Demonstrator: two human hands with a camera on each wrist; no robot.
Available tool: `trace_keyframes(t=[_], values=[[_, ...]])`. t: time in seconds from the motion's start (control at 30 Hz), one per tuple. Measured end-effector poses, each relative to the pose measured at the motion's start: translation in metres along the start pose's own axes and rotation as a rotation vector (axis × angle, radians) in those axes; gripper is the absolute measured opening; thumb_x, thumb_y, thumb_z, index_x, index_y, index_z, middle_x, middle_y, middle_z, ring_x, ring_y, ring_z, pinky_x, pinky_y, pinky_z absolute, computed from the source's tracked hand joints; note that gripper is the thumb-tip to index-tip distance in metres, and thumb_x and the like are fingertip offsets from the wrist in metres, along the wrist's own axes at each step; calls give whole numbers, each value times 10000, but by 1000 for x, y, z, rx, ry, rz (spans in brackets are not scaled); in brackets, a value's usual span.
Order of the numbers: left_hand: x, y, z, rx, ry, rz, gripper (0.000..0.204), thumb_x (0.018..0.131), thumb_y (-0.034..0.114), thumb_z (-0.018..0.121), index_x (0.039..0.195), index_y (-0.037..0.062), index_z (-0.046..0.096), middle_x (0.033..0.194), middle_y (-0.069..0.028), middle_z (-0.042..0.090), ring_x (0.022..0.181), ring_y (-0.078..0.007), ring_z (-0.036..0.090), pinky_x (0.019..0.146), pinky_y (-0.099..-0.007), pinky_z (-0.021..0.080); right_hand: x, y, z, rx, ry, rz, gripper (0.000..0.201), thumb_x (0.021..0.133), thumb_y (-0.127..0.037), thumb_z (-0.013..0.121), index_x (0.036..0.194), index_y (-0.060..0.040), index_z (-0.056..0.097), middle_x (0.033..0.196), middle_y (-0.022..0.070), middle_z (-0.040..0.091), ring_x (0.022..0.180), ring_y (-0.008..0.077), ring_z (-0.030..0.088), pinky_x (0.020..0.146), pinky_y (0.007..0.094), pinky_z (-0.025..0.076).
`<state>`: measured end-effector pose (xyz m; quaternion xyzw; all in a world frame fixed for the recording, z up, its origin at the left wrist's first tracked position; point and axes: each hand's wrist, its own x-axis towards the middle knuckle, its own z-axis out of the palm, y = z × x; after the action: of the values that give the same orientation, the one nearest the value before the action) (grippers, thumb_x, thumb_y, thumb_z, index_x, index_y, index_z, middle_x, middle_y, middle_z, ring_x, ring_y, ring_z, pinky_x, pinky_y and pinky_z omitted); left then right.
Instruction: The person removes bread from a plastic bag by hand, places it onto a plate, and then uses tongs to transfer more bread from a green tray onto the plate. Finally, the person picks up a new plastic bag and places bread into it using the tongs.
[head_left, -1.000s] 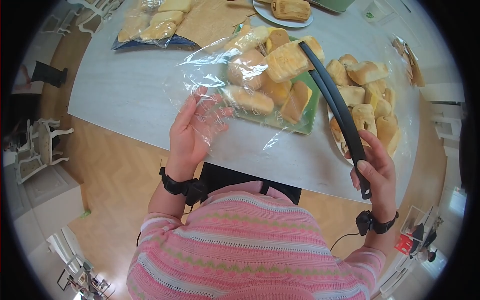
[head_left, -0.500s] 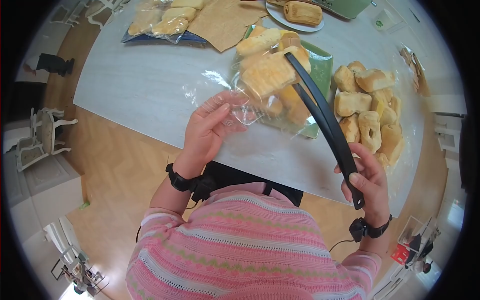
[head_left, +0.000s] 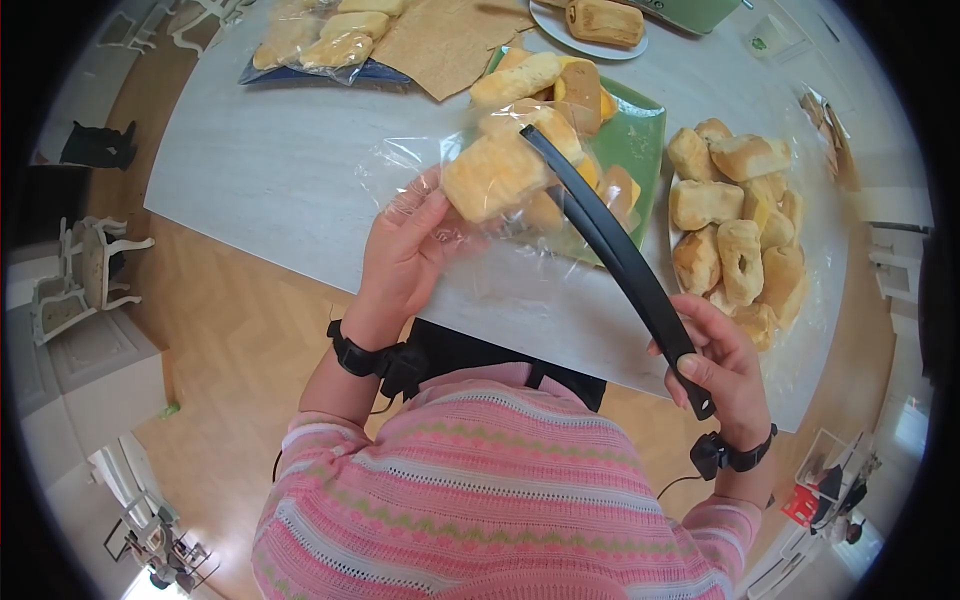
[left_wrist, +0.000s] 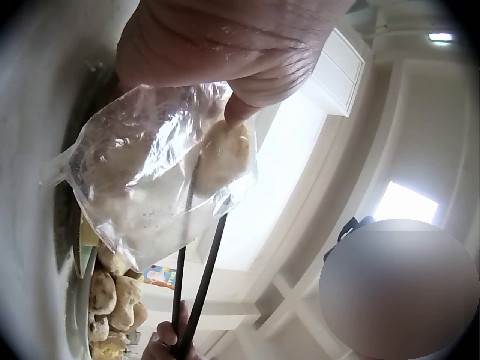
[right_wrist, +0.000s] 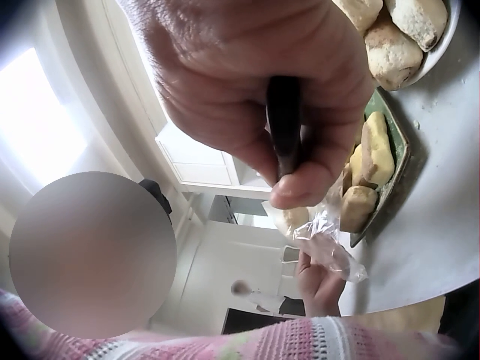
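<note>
My left hand holds a clear plastic bag, its thumb against the film. Black tongs slant up and leftward from my right hand, which grips them near the end with the hole. Their tips pinch a pale golden bread roll beside the left fingers. In the left wrist view the roll shows inside the film, close under the thumb. Beneath the bag lies a green square plate with several rolls and yellow-filled pieces, some partly hidden by the bag and tongs.
To the right, a heap of bread rolls fills a white dish. Bagged rolls on a dark blue tray, brown paper, a white plate with a pastry and a cup stand farther back.
The tongs have carried the roll left and toward me, from over the green plate to the left hand. The bag now bunches around it, and the right hand has shifted left.
</note>
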<state>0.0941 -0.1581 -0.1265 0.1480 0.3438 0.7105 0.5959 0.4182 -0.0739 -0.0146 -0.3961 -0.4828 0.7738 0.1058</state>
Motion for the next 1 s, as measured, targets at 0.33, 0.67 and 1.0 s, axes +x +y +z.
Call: trace_keyframes(t=[0.33, 0.67, 1.0], values=[[1, 0, 17, -7, -86, -14, 650, 885, 127, 643, 1444, 31, 326, 1312, -169, 539, 1066, -314, 635, 841, -403, 565, 4, 5, 2, -56, -50, 18, 542, 888, -25, 612, 1389, 12, 410, 1070, 111, 646, 616, 80, 553, 562, 201, 431], [2, -1, 8, 76, -97, -49, 716, 799, 68, 722, 1421, 30, 369, 1274, -128, 561, 998, -256, 666, 671, -259, 571, -5, -1, -8, -209, -41, 30, 497, 875, 14, 597, 1354, 19, 465, 1080, 75, 651, 618, 56, 532, 537, 198, 414], [-4, -7, 21, 31, -167, -47, 903, 737, 16, 773, 1479, 51, 261, 1286, -120, 544, 982, -246, 649, 723, -307, 562, 3, 8, 5, -7, -37, 41, 518, 898, -17, 596, 1385, 14, 423, 1041, 90, 657, 620, 76, 541, 559, 202, 419]])
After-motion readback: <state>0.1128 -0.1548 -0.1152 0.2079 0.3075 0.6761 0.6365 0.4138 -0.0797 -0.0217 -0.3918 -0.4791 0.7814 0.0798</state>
